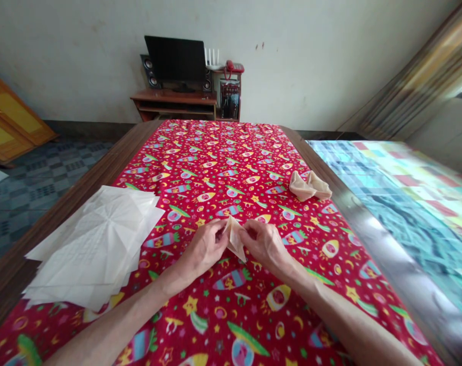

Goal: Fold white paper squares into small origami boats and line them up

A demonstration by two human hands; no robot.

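Note:
A small piece of folded paper (236, 241), off-white and pointed at top and bottom, is pinched between my two hands above the red cloth. My left hand (207, 241) grips its left side with thumb and fingers closed. On the other side my right hand (266, 243) pinches the right edge. To the left lies a stack of creased white paper sheets (97, 239), the top one marked with folds radiating from a centre point. Two finished-looking folded paper shapes (310, 186) sit together near the cloth's right edge.
A red patterned cloth (223, 168) covers the dark wooden table (112, 157). Beyond it stands a small desk (173, 97) with a monitor (176, 58), speakers and a red telephone (234, 66). A bed (398, 193) with a checked cover adjoins the right side.

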